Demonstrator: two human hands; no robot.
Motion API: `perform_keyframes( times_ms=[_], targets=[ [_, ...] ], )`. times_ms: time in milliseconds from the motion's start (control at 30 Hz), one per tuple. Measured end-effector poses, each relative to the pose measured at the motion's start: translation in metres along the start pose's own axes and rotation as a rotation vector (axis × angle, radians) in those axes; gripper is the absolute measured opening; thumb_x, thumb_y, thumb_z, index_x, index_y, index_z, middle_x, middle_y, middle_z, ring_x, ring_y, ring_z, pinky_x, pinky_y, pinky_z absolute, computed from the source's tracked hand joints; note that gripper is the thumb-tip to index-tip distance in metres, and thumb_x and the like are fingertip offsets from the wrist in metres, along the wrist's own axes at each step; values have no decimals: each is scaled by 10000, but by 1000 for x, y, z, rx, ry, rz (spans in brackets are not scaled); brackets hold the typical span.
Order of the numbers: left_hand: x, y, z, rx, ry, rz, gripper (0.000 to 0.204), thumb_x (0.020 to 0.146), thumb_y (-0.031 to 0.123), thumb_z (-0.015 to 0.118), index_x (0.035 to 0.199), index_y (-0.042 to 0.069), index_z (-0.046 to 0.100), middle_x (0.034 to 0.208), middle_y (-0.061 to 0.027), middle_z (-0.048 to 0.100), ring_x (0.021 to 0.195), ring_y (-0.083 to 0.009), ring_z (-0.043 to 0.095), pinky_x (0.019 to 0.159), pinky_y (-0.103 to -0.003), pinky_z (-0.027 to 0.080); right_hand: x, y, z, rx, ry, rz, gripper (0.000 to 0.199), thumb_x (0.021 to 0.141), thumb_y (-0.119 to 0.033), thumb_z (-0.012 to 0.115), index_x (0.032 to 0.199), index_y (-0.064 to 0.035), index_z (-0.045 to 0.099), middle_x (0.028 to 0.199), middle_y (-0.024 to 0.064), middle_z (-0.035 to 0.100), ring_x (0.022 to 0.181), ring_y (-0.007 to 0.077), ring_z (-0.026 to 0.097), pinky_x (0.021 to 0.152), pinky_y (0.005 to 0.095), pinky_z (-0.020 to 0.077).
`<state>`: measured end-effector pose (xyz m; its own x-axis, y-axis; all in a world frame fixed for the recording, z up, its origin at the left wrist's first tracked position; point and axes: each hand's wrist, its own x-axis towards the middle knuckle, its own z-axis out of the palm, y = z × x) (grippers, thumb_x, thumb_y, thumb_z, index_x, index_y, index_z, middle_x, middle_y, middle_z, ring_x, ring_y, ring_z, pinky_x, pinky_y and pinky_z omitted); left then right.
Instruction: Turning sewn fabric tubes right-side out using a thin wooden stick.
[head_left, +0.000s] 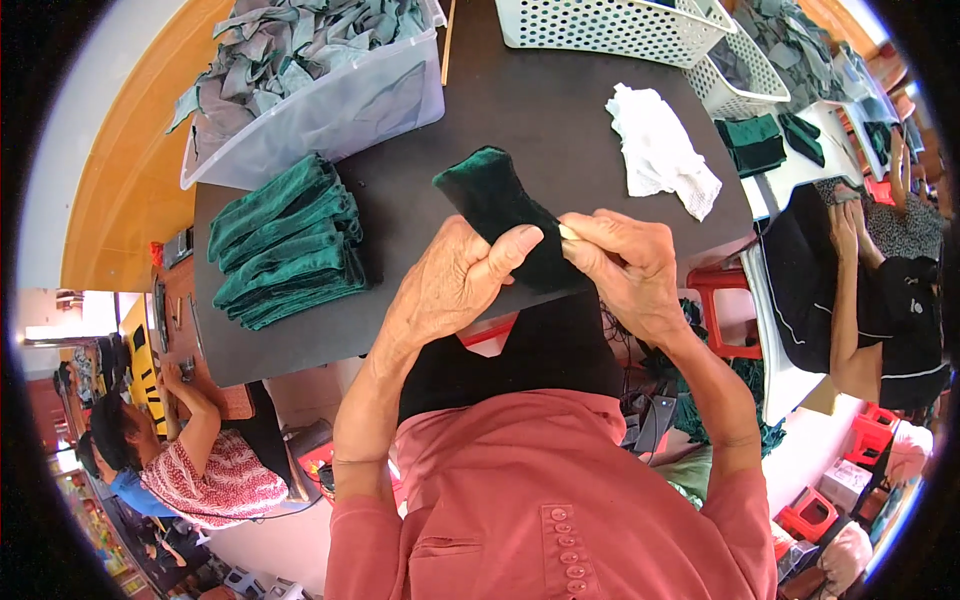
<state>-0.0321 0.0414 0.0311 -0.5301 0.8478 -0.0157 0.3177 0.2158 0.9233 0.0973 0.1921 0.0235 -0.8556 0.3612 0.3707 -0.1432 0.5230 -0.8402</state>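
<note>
Both hands meet over the near edge of the dark tabletop (560, 120), gripping one green velvet piece (500, 215) between them. The left hand (450, 285) is wrapped around the lower part of the piece, thumb pressed flat across the fabric and pointing toward the right hand. The right hand (625, 265) is closed tight just beside it, fingers curled, pinching the fabric's end together with a thin pale stick (569, 232) that shows between the two thumbs. The rest of the piece rises up and away from the left hand, folded into a rounded tip that stands free above the tabletop.

To the left of the left hand, well apart, lies a stack of folded green velvet (285, 245). Beyond that stack, farther from the hands, sits a clear bin (375, 100) heaped with grey-green cloth scraps. Beyond the right hand a white rag (660, 150) lies crumpled on the tabletop, and past it stand two white perforated baskets (620, 25).

To the right of the right hand, at a neighbouring white table, another person's arms (850, 300) reach over more dark green pieces (752, 143). At lower left, well away from the left hand, a person in a red patterned top (225, 480) sits at another bench.
</note>
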Motion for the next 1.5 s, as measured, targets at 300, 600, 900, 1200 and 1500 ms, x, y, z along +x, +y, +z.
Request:
perform_keyframes(
  times_ms=[300,600,900,1200,1500],
  targets=[
    [2,4,-1,-347,241,193,276,901,243,518,991,-12,569,825,-30,563,762,-102,482,705,-265,414,-4,3,12,113,11,24,191,809,-9,642,992,48,645,759,120,653,630,120,579,561,244,457],
    [-5,19,3,-17,142,269,264,932,212,469,829,-26,517,592,-133,455,527,-234,428,554,-354,389,2,-2,8,105,56,0,179,802,6,641,978,41,647,758,125,653,622,126,582,559,239,452],
    [-2,7,-3,-52,6,9,432,942,287,446,695,-59,519,573,-181,473,563,-367,473,573,-415,398,-1,10,0,-271,112,-228,254,746,5,683,997,-16,654,684,86,565,552,182,534,496,275,419],
    [-3,17,-6,378,-49,90,314,931,216,445,810,-66,508,782,-249,533,767,-449,500,662,-463,415,6,6,10,-140,100,-221,256,748,8,685,1001,3,643,676,104,546,510,172,506,466,271,398],
    [-9,-10,-7,-193,104,109,364,932,310,464,913,-32,588,805,-84,587,784,-128,555,722,-279,428,-2,3,9,-84,27,-111,204,785,18,653,989,14,648,674,114,583,519,155,512,469,259,394]
  ],
)
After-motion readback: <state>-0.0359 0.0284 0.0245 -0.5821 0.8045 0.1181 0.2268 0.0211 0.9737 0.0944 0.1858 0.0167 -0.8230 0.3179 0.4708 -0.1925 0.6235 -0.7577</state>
